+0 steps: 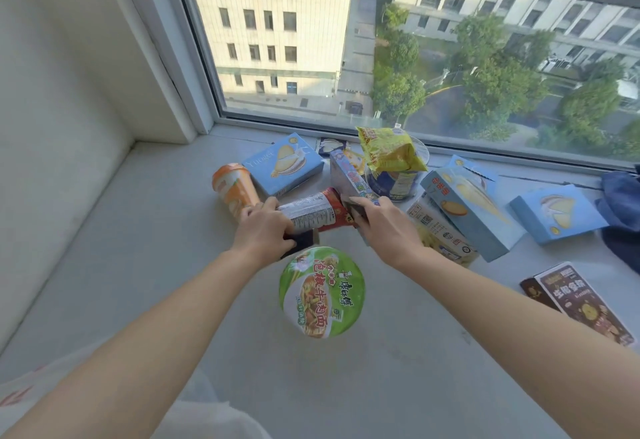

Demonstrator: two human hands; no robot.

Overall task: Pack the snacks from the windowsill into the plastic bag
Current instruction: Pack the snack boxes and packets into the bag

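Note:
My left hand (265, 227) grips a red and white noodle cup (317, 212) lying on its side. My right hand (379, 227) grips the near end of a slim blue box (348, 175). Just in front of both hands stands a green-lidded noodle bowl (322, 291). An orange cup (233, 189) leans beside my left hand. Light blue biscuit boxes (284, 163) (467, 210) (557, 213) lie on the windowsill (138, 248). A yellow crisp bag (391, 153) sits on a tub. A white plastic bag (27, 393) shows at the lower left.
A dark brown box (581, 303) lies at the right edge, with blue cloth (621, 203) behind it. A white and yellow packet (440, 231) lies under my right forearm's far side. The window glass and frame (194, 68) close the back, a white wall the left.

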